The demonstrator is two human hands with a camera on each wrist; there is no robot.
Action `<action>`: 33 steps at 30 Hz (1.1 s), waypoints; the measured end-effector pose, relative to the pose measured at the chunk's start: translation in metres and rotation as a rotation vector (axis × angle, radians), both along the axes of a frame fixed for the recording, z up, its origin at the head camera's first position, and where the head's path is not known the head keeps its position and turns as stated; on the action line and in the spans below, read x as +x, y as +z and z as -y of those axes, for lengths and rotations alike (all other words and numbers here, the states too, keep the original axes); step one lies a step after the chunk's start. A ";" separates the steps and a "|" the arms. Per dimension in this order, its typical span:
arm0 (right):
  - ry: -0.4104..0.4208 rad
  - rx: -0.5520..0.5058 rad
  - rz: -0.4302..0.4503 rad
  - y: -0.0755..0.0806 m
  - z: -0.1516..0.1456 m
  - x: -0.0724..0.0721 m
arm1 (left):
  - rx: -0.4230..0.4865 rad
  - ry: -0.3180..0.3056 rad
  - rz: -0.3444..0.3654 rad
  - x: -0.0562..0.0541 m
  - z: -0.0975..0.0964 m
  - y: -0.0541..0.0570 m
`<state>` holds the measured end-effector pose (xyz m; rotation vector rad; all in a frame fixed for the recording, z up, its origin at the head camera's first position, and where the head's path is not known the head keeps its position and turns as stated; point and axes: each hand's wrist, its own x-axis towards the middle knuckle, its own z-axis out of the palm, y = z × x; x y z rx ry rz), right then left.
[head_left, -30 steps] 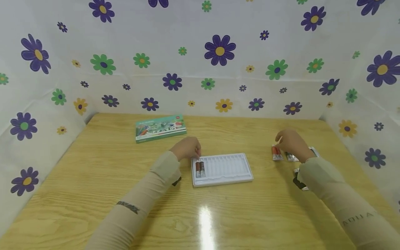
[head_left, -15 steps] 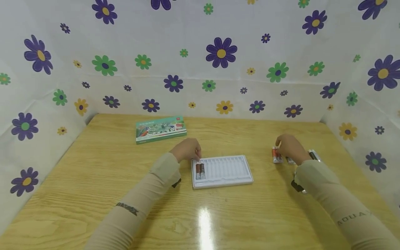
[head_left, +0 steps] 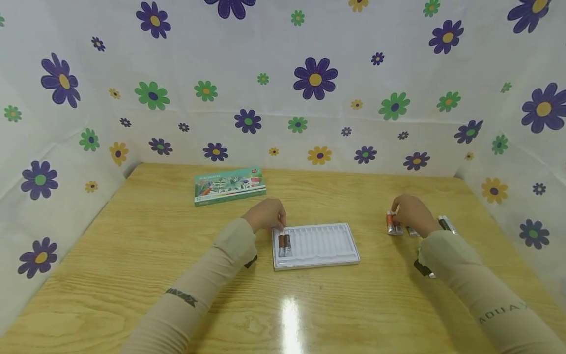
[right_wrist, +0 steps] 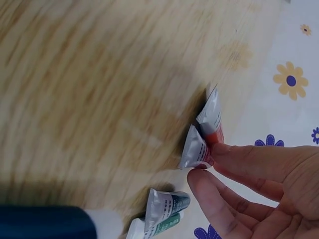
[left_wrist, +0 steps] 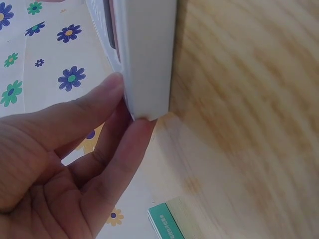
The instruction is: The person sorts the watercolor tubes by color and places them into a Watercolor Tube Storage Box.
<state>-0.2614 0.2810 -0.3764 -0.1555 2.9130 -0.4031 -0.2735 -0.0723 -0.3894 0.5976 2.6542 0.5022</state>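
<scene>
The table is pale yellow wood with streaky grain, and a long white glare lies on its near part. A white sheet stands along the back and both sides, printed with purple, green and yellow flowers, large and small; a big purple flower with a yellow middle sits near the centre of the back, and a faint crease runs across beneath it. Toward the table's far left lies a flat green box, slightly askew, its top showing leafy artwork and a small red mark at the far right corner.
</scene>
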 end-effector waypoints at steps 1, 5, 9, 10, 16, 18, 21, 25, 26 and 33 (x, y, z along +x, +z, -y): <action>-0.001 -0.002 -0.001 -0.001 0.000 0.000 | -0.004 -0.002 0.000 0.000 0.000 0.000; -0.015 -0.016 0.002 -0.005 0.000 -0.001 | -0.013 -0.004 -0.006 0.000 0.000 0.000; -0.007 0.006 -0.011 -0.008 -0.001 -0.001 | -0.014 -0.003 -0.005 0.000 -0.001 0.001; -0.001 0.013 -0.020 -0.009 -0.001 -0.001 | -0.015 -0.002 -0.003 0.000 -0.001 0.001; 0.005 0.015 -0.029 -0.013 0.000 0.000 | -0.015 0.005 0.010 0.001 -0.001 0.001; 0.004 0.012 -0.024 -0.013 0.000 0.000 | -0.015 0.003 0.011 0.001 -0.001 0.000; 0.006 0.005 -0.018 -0.014 0.001 0.001 | -0.016 0.003 0.011 0.000 -0.001 0.000; 0.008 -0.005 -0.011 -0.014 0.001 0.001 | -0.025 0.001 0.010 0.000 -0.001 0.001; 0.009 -0.008 -0.010 -0.014 0.001 0.001 | -0.025 0.000 0.009 0.000 -0.001 0.001; 0.015 -0.032 -0.021 -0.015 0.001 0.000 | -0.020 0.000 0.002 0.001 0.000 0.002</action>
